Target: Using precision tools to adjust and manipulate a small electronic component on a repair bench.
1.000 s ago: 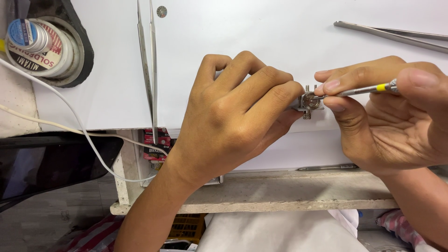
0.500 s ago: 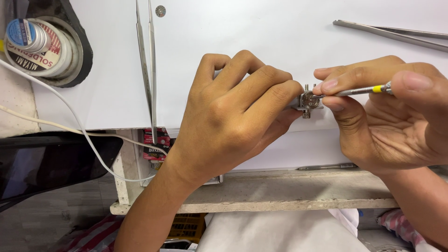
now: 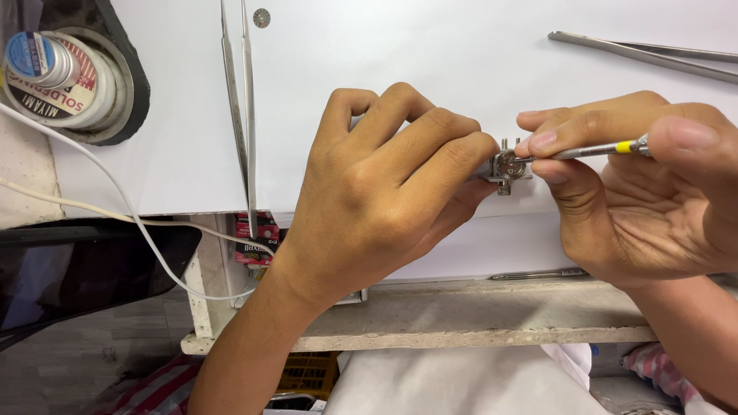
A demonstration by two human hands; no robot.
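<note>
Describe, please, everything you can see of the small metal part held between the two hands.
The small metal part is a tiny silvery piece, shiny like steel, with thin prongs sticking up at its top and a rounded centre. It is held just above the white sheet, pinched at its left side by the fingers of the left hand. The tip of a slim metal tool with a yellow band, held in the right hand, meets its centre. Finer details are too small to tell.

Small repair workshop: worn wooden bench edge [image 3: 461, 323]; above it white sheet [image 3: 430, 54], long tweezers [image 3: 238, 115], solder-paste tin [image 3: 58, 77] at sheet's left.
</note>
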